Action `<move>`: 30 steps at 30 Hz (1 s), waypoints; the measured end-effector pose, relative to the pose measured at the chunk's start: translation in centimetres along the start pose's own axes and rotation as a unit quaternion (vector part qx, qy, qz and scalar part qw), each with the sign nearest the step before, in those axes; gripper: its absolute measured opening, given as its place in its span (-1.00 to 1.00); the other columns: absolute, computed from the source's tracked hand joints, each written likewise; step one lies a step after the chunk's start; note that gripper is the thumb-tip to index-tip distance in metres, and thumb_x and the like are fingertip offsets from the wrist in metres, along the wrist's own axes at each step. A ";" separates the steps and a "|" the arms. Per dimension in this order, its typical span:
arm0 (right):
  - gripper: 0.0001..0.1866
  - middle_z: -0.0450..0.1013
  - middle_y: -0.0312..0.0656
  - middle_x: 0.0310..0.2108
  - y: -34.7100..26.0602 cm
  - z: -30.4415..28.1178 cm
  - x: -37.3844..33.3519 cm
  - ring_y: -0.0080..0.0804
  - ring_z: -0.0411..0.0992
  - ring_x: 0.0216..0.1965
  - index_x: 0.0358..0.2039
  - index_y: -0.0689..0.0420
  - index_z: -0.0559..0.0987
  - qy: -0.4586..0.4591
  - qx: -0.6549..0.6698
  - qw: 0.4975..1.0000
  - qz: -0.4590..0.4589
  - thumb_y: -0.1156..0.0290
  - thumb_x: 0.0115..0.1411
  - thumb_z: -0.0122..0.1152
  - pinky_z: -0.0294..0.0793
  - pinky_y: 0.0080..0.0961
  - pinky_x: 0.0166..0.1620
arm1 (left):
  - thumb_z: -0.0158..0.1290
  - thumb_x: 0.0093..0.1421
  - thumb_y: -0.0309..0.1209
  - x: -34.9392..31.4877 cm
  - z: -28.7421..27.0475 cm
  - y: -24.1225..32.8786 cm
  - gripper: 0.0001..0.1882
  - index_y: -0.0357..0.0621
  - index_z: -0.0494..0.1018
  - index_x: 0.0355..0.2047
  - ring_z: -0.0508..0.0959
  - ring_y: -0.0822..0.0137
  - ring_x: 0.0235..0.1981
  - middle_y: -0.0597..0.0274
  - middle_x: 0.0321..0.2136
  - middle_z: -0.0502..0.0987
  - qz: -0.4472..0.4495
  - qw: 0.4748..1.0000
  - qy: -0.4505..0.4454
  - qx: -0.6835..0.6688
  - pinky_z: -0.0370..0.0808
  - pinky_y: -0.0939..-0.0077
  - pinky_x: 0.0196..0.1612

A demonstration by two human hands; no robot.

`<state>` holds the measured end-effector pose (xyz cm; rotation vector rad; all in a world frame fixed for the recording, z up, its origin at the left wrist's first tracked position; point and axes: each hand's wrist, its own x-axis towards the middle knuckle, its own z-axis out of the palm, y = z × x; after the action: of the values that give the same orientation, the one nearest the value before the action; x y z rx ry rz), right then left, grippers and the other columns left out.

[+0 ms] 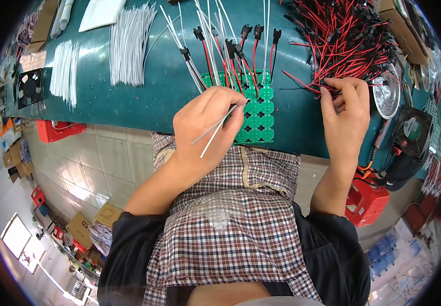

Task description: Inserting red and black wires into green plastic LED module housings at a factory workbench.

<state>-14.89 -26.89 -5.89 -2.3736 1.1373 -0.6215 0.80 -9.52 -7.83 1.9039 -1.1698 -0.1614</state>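
My left hand (207, 120) is closed in a pinch on thin white wires (211, 136), whose ends stick out below the fingers. It hovers over the left part of a green circuit board panel (253, 121) made of small round boards. On the panel's far rows stand several red-and-black leads with black connectors (258, 32), with long white wires among them. My right hand (348, 109) is at the near edge of a heap of red-and-black connector leads (350, 41). Its thumb and index finger close on a lead there; the fingers partly hide it.
Two bundles of white wires (128, 48) lie on the green table (154, 102) at the left. Small fans stand at the left (30, 87) and right (415, 130). A round metal dish (386, 97) and a soldering iron (381, 133) are right of my right hand. Red stools (367, 201) stand below.
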 end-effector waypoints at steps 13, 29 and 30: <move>-0.85 0.43 -0.26 -0.29 0.2 -0.8 -0.1 -0.61 0.32 -0.55 -0.30 0.22 0.64 0.019 0.049 0.999 0.000 0.62 0.08 0.36 0.33 -0.61 -0.50 | 0.26 0.01 -0.60 0.3 -0.1 0.3 -0.82 -0.12 0.49 -0.40 0.59 0.27 -0.51 0.23 -0.48 0.58 -0.001 1.000 -0.001 0.007 0.47 0.46 -0.48; -0.86 0.43 -0.25 -0.29 0.3 -1.0 -0.1 -0.61 0.34 -0.55 -0.30 0.22 0.63 0.019 0.063 0.998 -0.002 0.62 0.09 0.37 0.33 -0.61 -0.50 | 0.27 0.02 -0.57 0.3 0.4 0.4 -0.83 -0.09 0.49 -0.42 0.56 0.26 -0.53 0.27 -0.51 0.55 -0.006 0.999 -0.005 0.033 0.46 0.44 -0.47; -0.85 0.43 -0.25 -0.29 0.3 -1.0 -0.1 -0.61 0.34 -0.55 -0.30 0.22 0.63 0.020 0.060 0.998 -0.003 0.62 0.09 0.36 0.33 -0.61 -0.50 | 0.29 0.02 -0.54 0.3 0.4 0.3 -0.83 -0.09 0.50 -0.43 0.57 0.26 -0.52 0.28 -0.52 0.55 -0.002 0.999 -0.011 0.045 0.46 0.42 -0.47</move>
<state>-15.72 -27.16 -5.27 -2.2734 1.0800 -0.7226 0.57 -10.08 -7.76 1.9880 -1.2075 -0.1343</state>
